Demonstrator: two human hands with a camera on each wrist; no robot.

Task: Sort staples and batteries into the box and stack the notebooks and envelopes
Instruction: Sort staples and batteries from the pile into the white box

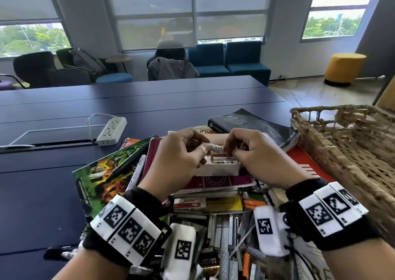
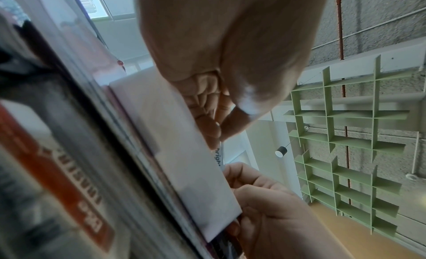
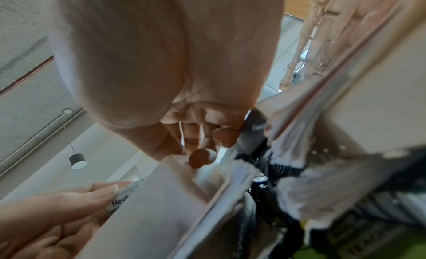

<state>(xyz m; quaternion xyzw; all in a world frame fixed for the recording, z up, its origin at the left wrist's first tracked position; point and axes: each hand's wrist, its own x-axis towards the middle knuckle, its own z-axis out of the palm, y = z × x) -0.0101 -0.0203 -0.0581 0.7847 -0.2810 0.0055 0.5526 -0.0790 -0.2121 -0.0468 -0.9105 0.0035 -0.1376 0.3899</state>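
We pinch a white battery point(image 1: 214, 148) between left hand point(image 1: 179, 162) and right hand point(image 1: 259, 158) fingers, just above the box point(image 1: 218, 168); likely light, smooth, slippery, so grip mid-barrel.

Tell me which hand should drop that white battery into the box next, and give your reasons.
Left. The left hand already pinches the white battery just above the open white box. The right hand only touches the battery's far end beside the box, so it looks better used steadying.
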